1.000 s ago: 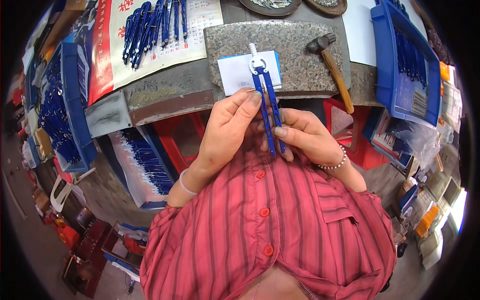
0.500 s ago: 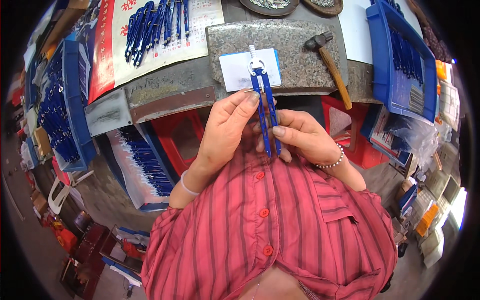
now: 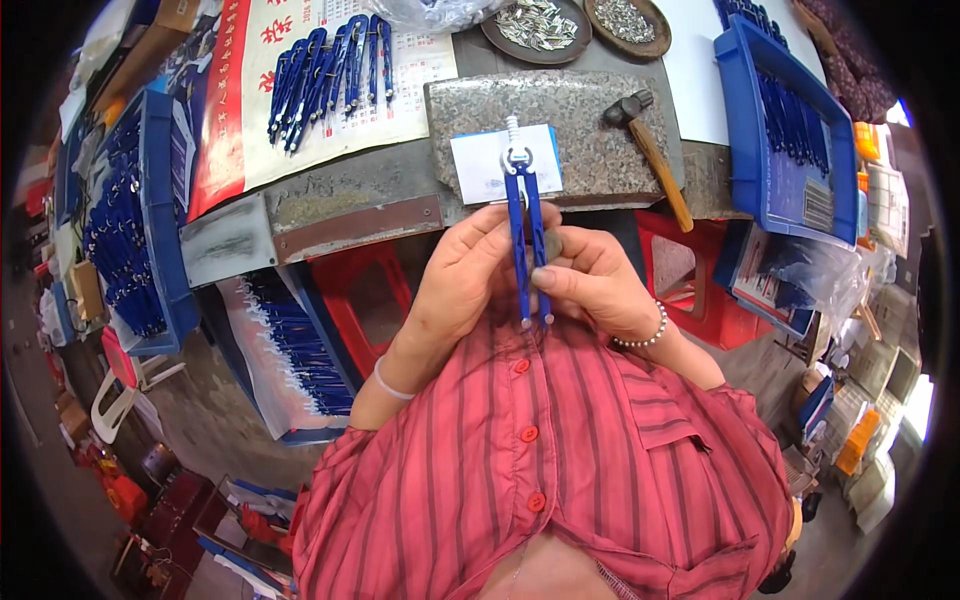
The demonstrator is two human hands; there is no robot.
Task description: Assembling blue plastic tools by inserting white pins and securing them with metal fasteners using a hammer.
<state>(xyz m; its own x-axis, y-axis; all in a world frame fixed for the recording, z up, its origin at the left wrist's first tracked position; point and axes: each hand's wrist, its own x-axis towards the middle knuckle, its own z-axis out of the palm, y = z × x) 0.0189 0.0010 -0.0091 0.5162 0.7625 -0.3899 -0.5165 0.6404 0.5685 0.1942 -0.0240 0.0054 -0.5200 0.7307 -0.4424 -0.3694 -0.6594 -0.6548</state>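
A pair of drawing compasses (image 3: 520, 240) stands upright in front of my chest, its two blue legs side by side and a little apart. Its silver head, with a ring-like joint and ribbed stem, overlaps a white paper pad (image 3: 480, 165) on a stone slab. My left hand (image 3: 462, 275) is closed around the left leg, fingertips partly behind it. On the other side, my right hand (image 3: 598, 282) pinches the right leg with the thumb in front and the fingers behind. Both leg tips point down toward my shirt.
The granite slab (image 3: 585, 110) carries a hammer (image 3: 650, 150) on its right. Several blue compasses (image 3: 330, 75) lie on a printed sheet at the far left. Blue bins (image 3: 175, 230) flank the bench, with more compasses inside. Two dishes (image 3: 535, 50) hold small metal parts. Red stools (image 3: 350, 290) stand below.
My left thumb has shifted from the front of the left leg to its side. The leg tips have moved slightly left and down. The whole view has shifted, showing more of the bench's far side.
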